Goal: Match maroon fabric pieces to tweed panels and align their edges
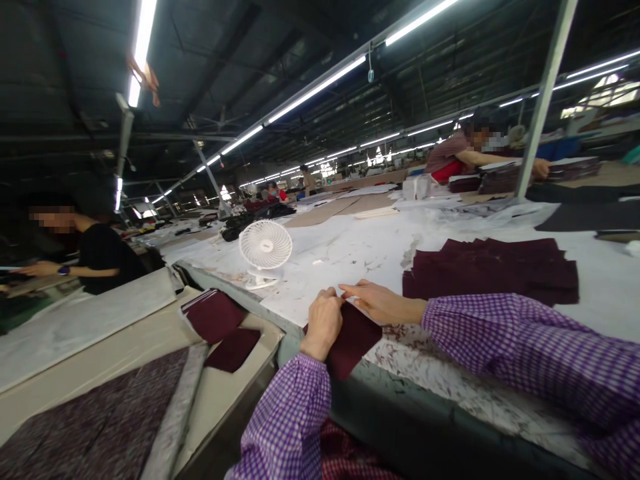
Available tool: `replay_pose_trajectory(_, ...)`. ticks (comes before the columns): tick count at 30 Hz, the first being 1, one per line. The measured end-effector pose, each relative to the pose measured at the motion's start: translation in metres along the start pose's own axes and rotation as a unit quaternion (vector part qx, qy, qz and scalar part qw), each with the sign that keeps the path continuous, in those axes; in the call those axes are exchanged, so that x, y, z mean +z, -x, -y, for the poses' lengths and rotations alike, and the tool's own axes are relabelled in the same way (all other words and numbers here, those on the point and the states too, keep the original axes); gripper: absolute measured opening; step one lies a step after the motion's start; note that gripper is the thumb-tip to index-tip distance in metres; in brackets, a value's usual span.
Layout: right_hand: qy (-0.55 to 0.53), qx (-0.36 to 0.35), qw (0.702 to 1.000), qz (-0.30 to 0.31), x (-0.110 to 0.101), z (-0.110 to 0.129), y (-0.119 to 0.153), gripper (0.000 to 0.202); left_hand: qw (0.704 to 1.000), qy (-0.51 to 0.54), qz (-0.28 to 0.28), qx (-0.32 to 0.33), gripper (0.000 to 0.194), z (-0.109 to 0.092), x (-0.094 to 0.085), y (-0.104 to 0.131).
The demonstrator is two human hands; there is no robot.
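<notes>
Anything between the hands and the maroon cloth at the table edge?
Nothing visible: the left hand is on the cloth, and the right hand is at its far edge. The fan stands beyond them, not between.

White-covered table (340,240): white fan (265,247), maroon fabric pile (493,270), dark bundle (257,220).

A white fan (265,245) stands left of centre; a pole (546,100) rises at the upper right, strip lights (317,89) cross the top, and a person in black (103,253) sits at the left edge
</notes>
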State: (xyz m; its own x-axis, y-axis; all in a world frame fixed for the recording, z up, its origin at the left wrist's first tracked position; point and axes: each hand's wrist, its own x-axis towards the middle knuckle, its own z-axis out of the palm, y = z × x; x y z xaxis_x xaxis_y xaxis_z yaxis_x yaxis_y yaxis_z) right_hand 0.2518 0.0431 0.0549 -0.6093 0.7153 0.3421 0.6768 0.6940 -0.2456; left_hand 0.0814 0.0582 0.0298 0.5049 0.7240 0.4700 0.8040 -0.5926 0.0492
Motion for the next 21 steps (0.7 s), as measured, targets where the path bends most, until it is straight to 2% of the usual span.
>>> replay_pose_trajectory(4,0.035,0.023,0.999,0.015,0.001,0.005,0.003,0.040,1.000,-0.001,0.005,-0.018,0.029,-0.004,0.000,-0.002)
replay_pose_trajectory(7,0.105,0.006,0.994,0.017,0.002,0.007,0.005,0.040,0.999,0.018,0.014,-0.041,0.027,-0.004,-0.003,-0.003)
replay_pose_trajectory(12,0.139,-0.035,0.989,0.019,0.006,0.001,0.004,0.038,0.992,0.102,0.023,-0.064,0.020,0.016,-0.016,0.012)
replay_pose_trajectory(16,0.130,-0.031,0.990,0.038,0.006,-0.005,0.002,0.039,0.989,0.143,-0.007,-0.037,0.022,0.036,-0.022,0.035)
replay_pose_trajectory(21,0.169,-0.010,0.983,0.076,0.004,-0.001,-0.001,0.050,0.989,0.141,-0.044,-0.001,0.026,0.044,-0.021,0.052)
